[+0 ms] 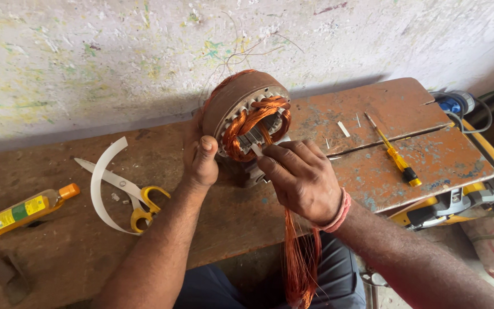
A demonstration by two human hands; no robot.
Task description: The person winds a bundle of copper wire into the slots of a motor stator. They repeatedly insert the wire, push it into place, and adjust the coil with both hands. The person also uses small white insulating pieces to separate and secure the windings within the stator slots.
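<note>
The person sits at a worn wooden bench (pixel 58 252) pushed against a paint-flecked wall, with a motor stator (pixel 246 111) standing on its side near the middle of the bench, its open face turned toward them. The left hand (pixel 201 160) cups the stator's left rim, thumb pressed on the front edge and fingers wrapped behind, so it grips the casing firmly. The right hand (pixel 301 177) comes in from the lower right with thumb and forefinger pinched on a small white strip (pixel 257 150), holding it at the slots just under the copper winding (pixel 253 123) that loops across the stator's face. A long bundle of copper wire (pixel 301 257) hangs from beneath the right hand down over the bench edge and across the person's lap. To the left on the bench lie scissors with yellow handles (pixel 135 197), a curled white band (pixel 101 183) crossing over them, and farther left a small bottle of yellow oil (pixel 24 210) on its side. To the right, on a rusty metal plate (pixel 424 154), rests a yellow-handled screwdriver (pixel 394 154), well apart from both hands.
</note>
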